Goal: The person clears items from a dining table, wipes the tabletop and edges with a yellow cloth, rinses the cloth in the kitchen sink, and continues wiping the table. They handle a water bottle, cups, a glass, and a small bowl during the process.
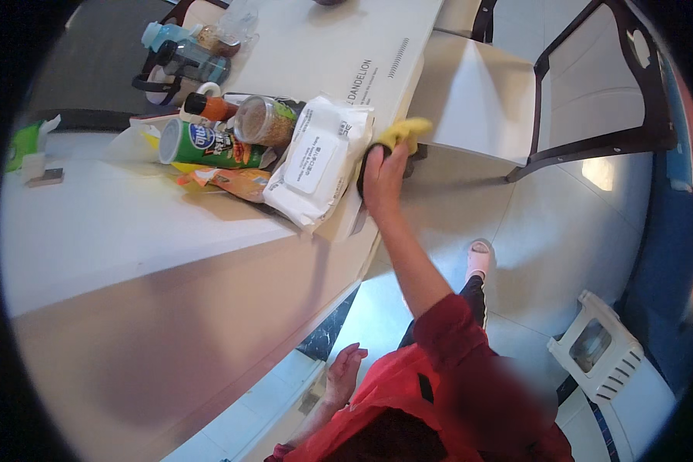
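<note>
My right hand (pixel 386 176) reaches to the table's edge and grips a yellow cloth (pixel 405 131). Something black (pixel 365 174) shows along the hand's left side; whether it belongs to the cloth, I cannot tell. Just left of that hand lies a white pack of wet wipes (pixel 317 161), bearing print. My left hand (pixel 344 372) hangs low beside my red garment, fingers loosely bent and holding nothing. Beyond the wipes are a clear jar of brown grains (pixel 264 122), a green canister (pixel 208 143) and an orange packet (pixel 237 182).
An orange bottle with a black cap (pixel 211 107) and a dark-lidded clear bottle (pixel 199 62) stand farther back on the white table (pixel 323 52). A chair (pixel 479 92) stands right of the table. A white plastic item with a window (pixel 598 346) is at lower right.
</note>
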`<action>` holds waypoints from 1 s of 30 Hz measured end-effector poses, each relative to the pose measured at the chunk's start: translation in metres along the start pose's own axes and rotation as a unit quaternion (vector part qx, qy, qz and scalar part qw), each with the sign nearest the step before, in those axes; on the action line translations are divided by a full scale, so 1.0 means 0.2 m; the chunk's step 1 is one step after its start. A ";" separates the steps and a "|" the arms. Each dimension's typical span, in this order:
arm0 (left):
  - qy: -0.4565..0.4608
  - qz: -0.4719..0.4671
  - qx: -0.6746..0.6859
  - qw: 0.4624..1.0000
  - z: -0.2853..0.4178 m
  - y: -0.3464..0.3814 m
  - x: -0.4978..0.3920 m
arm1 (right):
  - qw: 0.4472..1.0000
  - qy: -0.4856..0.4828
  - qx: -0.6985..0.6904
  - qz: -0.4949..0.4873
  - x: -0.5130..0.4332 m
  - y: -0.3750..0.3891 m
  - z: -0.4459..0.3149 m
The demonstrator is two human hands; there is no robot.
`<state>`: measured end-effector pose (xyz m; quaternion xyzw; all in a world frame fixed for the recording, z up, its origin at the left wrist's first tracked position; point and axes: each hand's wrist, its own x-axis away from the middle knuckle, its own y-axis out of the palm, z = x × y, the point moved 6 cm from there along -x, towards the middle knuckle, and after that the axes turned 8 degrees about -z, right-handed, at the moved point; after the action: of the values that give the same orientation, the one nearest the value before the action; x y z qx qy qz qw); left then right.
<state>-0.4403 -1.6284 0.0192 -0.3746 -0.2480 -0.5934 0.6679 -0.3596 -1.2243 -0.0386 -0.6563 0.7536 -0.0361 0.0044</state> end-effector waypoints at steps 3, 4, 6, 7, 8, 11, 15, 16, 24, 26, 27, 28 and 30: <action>0.020 -0.006 0.002 1.000 -0.01 -0.01 0.02 | 1.000 0.022 -0.009 -0.019 0.29 0.06 0.00; 0.022 -0.008 0.000 1.000 -0.02 -0.01 0.02 | 0.999 0.033 -0.008 -0.025 0.38 0.07 0.00; 0.022 -0.003 0.015 1.000 -0.01 -0.02 0.04 | 0.998 0.059 -0.013 -0.026 0.56 0.10 0.01; 0.025 -0.001 0.021 0.999 -0.01 -0.02 0.05 | 0.997 0.071 -0.016 -0.024 0.62 0.11 0.01; 0.039 -0.006 0.027 0.999 -0.02 -0.02 0.05 | 0.995 0.088 -0.032 0.021 0.66 0.10 0.02; 0.049 0.006 0.051 0.998 -0.03 -0.06 0.11 | 0.920 0.281 -0.271 -0.039 0.86 0.09 0.18; 0.045 0.043 0.070 0.996 -0.11 -0.14 0.16 | 0.773 0.374 -0.511 -0.042 1.03 0.18 0.24; 0.039 0.047 0.083 0.995 -0.11 -0.15 0.17 | 0.754 0.372 -0.540 -0.043 0.98 0.21 0.27; 0.024 0.071 0.149 0.986 -0.17 -0.17 0.25 | 0.696 0.450 -0.555 -0.067 0.92 0.28 0.18; 0.029 0.073 0.138 0.987 -0.21 -0.18 0.26 | 0.687 0.443 -0.568 -0.094 0.92 0.27 0.12; 0.036 0.069 0.135 0.988 -0.17 -0.17 0.26 | 0.686 0.425 -0.582 -0.102 0.92 0.27 0.11; 0.044 0.065 0.131 0.988 -0.13 -0.17 0.26 | 0.685 0.405 -0.596 -0.108 0.91 0.25 0.10; 0.065 0.054 0.120 0.989 -0.06 -0.16 0.25 | 0.688 0.410 -0.584 -0.135 0.94 0.16 0.09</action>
<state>-0.4650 -1.6694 0.0574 -0.2650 -0.2526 -0.5457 0.7537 -0.4172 -1.4068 -0.0510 -0.5410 0.4522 0.1454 -0.6940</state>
